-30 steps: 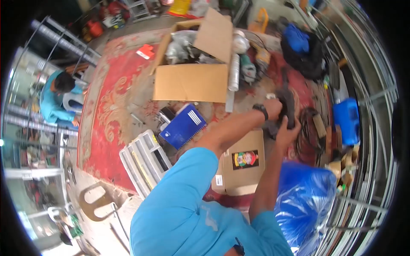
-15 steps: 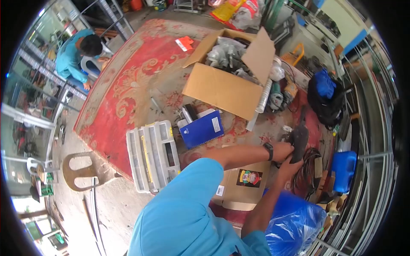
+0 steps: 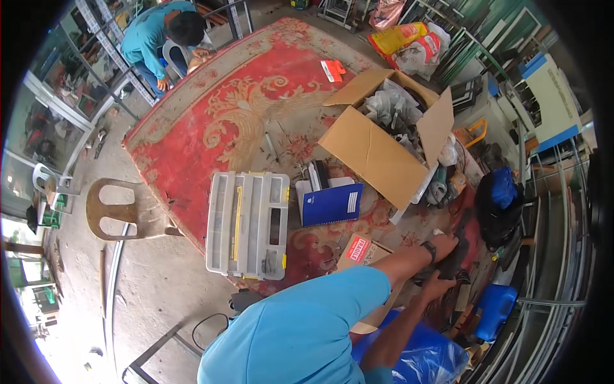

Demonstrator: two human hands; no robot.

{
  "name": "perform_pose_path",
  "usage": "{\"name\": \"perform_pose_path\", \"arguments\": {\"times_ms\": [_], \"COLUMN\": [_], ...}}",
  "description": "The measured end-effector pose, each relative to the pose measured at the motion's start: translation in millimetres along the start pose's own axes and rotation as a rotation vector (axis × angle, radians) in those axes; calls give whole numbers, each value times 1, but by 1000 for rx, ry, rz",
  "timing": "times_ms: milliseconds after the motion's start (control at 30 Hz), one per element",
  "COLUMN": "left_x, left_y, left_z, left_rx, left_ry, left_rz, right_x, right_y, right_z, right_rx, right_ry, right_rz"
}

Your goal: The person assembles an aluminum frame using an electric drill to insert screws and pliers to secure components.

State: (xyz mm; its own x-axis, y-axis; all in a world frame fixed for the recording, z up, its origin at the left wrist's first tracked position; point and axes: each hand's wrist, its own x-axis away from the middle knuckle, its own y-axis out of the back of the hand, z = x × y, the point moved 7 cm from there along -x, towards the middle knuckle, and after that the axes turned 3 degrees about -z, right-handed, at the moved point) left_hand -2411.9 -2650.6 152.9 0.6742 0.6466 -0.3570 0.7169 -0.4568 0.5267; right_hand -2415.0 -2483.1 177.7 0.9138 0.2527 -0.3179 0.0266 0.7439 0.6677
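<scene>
Around the open cardboard box (image 3: 384, 144) I count one blue notebook (image 3: 331, 203) just beside it, one clear organizer case (image 3: 248, 224) further out, and one dark tool (image 3: 455, 253) that I hold well past the box's lower right corner. Both my arms reach forward to it. My left hand (image 3: 443, 246), watch at the wrist, and my right hand (image 3: 438, 285) are both clamped on that tool, fingers closed around its body.
</scene>
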Motion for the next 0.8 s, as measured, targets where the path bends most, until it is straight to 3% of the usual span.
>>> {"name": "perform_pose_path", "arguments": {"times_ms": [100,233,300,400,467,533,600,667,733,800], "left_x": [52,176,260,382,450,526,598,689,768,841], "left_y": [37,128,187,238,299,326,366,373,391,387], "left_z": [-19,-44,-47,-30,-40,-18,-26,-17,-54,-75], "left_rx": [225,596,676,583,636,380,183,81,-4,-39], "left_ry": [96,-93,-29,110,226,646,664,958,1136,1198], "left_rz": [-319,86,202,298,238,222,-151,-275,-512,-538], "right_x": [4,41,69,106,129,160,214,273,351,427], "right_y": [5,36,43,32,19,9,4,-9,20,38], "right_z": [-15,20,66,123,163,193,222,225,242,240], "right_rx": [-23,82,11,-245,-379,-569,-817,-819,-834,-844], "right_ry": [89,315,489,377,488,581,615,580,705,739], "right_rz": [-118,-317,-334,-107,35,200,391,616,748,885]}}
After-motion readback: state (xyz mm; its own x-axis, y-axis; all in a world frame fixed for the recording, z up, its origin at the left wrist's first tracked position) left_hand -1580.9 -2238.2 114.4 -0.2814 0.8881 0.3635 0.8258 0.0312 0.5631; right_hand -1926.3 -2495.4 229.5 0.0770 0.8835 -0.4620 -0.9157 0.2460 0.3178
